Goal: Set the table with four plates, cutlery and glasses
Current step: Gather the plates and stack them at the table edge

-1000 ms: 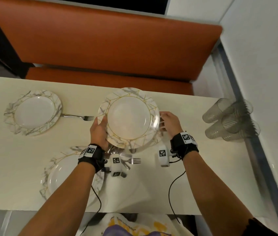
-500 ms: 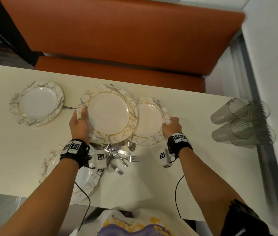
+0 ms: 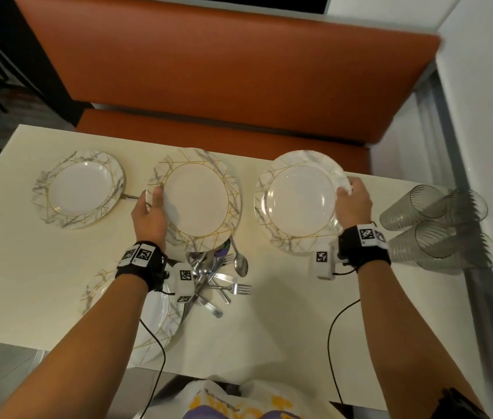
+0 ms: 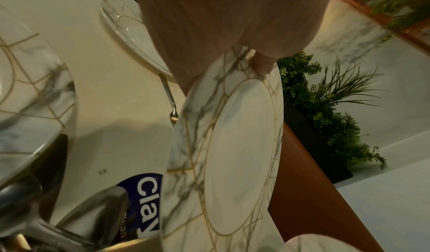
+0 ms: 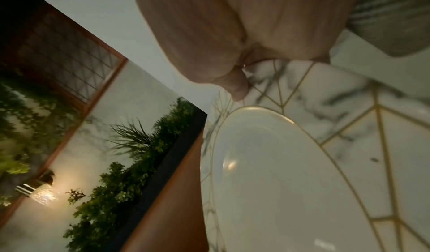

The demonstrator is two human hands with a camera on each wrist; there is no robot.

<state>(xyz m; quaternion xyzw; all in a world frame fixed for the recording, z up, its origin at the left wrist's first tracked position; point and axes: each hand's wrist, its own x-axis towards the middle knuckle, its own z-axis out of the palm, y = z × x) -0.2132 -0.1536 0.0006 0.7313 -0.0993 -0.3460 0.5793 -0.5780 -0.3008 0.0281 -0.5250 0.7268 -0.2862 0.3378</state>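
two hands are out over the table (image 3: 21,267), each gripping one marbled, gold-lined plate by its rim. the left hand (image 3: 150,217) reaches forward from about 7 o'clock and clamps the centre plate (image 3: 197,201) at its 9 o'clock edge, thumb on top of the rim, fingers underneath; the left wrist view shows this plate tilted and lifted off the table. the right hand (image 3: 355,204) comes in from about 5 o'clock and pinches the right plate (image 3: 296,204) at its 3 o'clock edge, thumb over the rim. whether that plate touches the table cannot be told. four plates show in all: the two held ones, a far-left plate (image 3: 79,189) lying flat near the table's left edge, and a near plate (image 3: 151,316) at the front edge, partly hidden under the left forearm. a single fork (image 4: 171,99) lies between the far-left plate and the centre plate, close to the left hand. a loose heap of cutlery (image 3: 215,276) sits just in front of the centre plate, too tangled to count. four clear glasses (image 3: 438,228) lie on their sides at 3 o'clock, hard against the wall-side edge, near the right wrist. bare table lies along the far edge beside the orange bench (image 3: 224,86) and in front of the right plate.
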